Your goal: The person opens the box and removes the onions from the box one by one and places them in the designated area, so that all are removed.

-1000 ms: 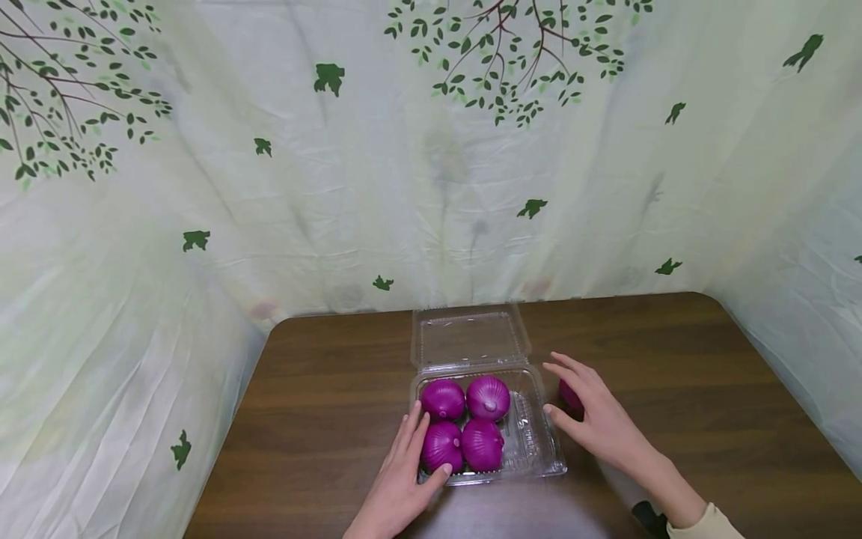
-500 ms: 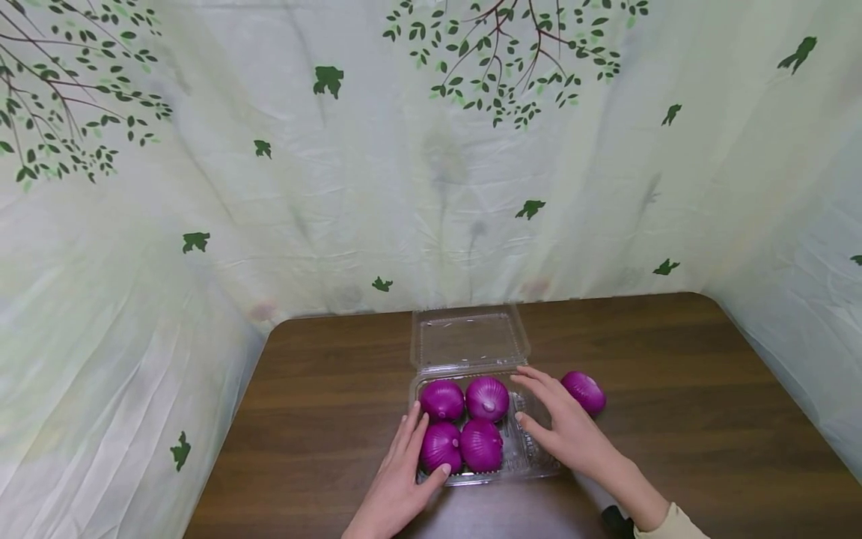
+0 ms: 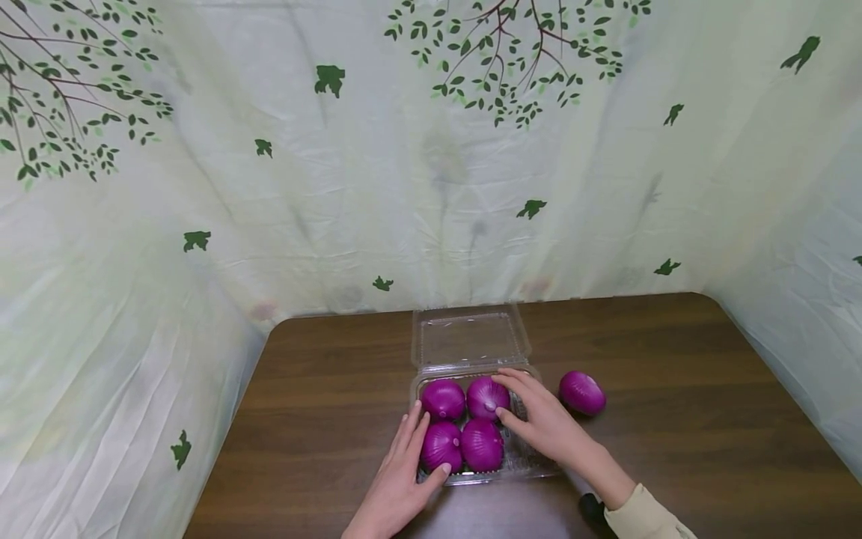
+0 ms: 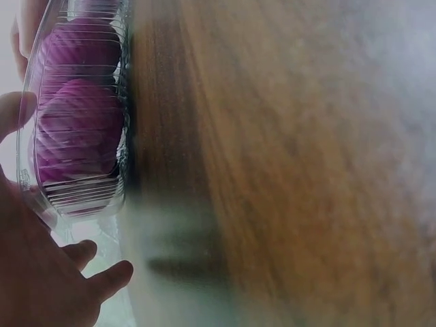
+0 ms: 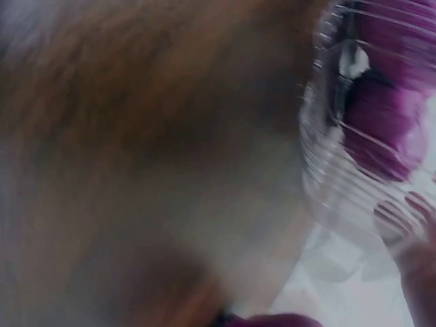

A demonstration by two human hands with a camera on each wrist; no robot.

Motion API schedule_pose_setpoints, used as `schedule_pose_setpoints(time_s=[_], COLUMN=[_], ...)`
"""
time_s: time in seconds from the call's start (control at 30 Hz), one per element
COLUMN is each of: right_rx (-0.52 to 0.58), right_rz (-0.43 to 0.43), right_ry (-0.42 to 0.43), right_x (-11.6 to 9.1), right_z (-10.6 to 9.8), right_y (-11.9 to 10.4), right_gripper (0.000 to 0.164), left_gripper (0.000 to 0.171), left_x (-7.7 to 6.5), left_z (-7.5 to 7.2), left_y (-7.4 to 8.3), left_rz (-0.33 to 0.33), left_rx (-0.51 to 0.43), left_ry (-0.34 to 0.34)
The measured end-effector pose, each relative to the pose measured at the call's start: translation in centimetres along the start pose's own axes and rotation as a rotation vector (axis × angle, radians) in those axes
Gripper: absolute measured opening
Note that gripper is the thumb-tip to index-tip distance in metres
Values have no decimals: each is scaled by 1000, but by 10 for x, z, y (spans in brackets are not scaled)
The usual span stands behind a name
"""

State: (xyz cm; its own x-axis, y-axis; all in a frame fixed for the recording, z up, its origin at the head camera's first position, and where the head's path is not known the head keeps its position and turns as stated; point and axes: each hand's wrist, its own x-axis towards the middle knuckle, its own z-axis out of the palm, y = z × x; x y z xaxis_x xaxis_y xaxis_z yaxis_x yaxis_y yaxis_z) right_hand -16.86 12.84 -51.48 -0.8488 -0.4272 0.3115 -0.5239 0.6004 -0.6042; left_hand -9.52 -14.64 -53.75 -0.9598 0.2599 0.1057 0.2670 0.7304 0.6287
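Note:
A clear plastic clamshell container [image 3: 517, 445] holds several red onions on its left side, including a near-left onion [image 3: 441, 448] and a far-right onion [image 3: 488, 397]. My left hand [image 3: 399, 479] rests against the container's left side, its thumb at the near-left corner; the left wrist view shows that thumb [image 4: 17, 112] by the rim. Over the right part of the container reaches my right hand [image 3: 544, 425], fingers loosely bent, thumb and fingertips at the far-right onion. Whether they press on it, I cannot tell. One loose red onion [image 3: 582, 393] lies on the table right of the container.
The container's lid [image 3: 471, 340] lies folded back toward the far edge of the brown wooden table [image 3: 323, 389]. Behind hangs a pale curtain [image 3: 350, 187] with a leaf print. A black object [image 3: 594, 510] shows by my right wrist. The right wrist view is blurred.
My right hand has moved left from the loose onion to the far-right onion in the container, leaving the loose onion in full view. My left hand has stayed put.

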Motion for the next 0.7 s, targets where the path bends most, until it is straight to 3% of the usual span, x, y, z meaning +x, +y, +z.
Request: schedule_pose_setpoints(time_s=[0.7], right_rx=[-178], right_rz=[-12], right_ry=[30], right_x=[8], right_z=[15], right_y=[2], right_gripper=[58], left_gripper=[80], left_x=[0], left_z=[1], left_y=[1], left_rz=[-9], left_rx=[-13], left_ry=[-2])
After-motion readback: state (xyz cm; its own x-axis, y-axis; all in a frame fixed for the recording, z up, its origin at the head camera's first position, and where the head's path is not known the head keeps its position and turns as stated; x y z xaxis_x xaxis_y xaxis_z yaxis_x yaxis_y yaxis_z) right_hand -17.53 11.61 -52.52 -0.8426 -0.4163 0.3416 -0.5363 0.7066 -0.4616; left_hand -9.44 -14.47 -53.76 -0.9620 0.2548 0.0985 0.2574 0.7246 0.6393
